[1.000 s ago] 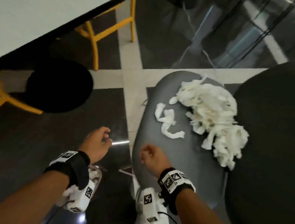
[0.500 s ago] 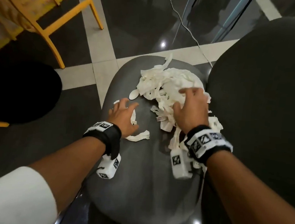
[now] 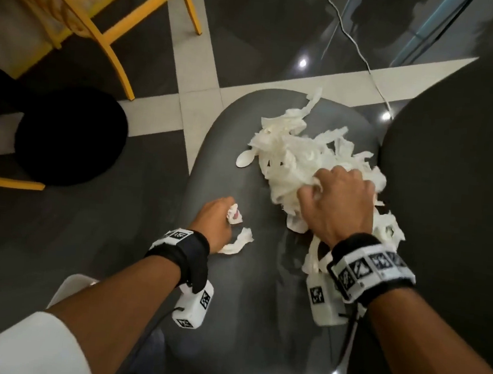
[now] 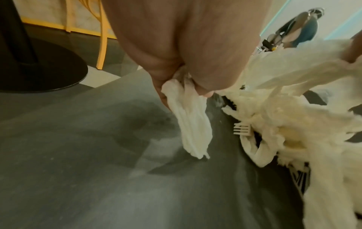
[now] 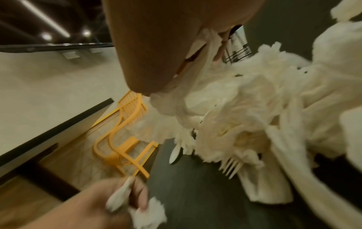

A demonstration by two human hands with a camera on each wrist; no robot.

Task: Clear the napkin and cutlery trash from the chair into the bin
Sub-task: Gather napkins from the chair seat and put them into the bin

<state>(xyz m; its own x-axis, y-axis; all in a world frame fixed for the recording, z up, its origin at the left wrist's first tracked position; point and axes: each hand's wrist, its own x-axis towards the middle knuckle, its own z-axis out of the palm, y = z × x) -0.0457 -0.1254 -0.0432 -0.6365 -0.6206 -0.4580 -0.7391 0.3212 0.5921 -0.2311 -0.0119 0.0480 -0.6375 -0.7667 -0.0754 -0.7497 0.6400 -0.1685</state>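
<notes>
Both hands went from splayed flat on the trash half a second ago to closed grabs. Left hand (image 3: 217, 218) now pinches a napkin strip (image 4: 192, 124); right hand (image 3: 337, 205) fists the napkin pile (image 3: 295, 158). Pickup started, nothing binned. Pile is shredded white paper at 1 o'clock on the grey chair seat (image 3: 243, 306), fork (image 4: 242, 129) and spoon (image 3: 244, 159) poking out at 9 o'clock.
</notes>
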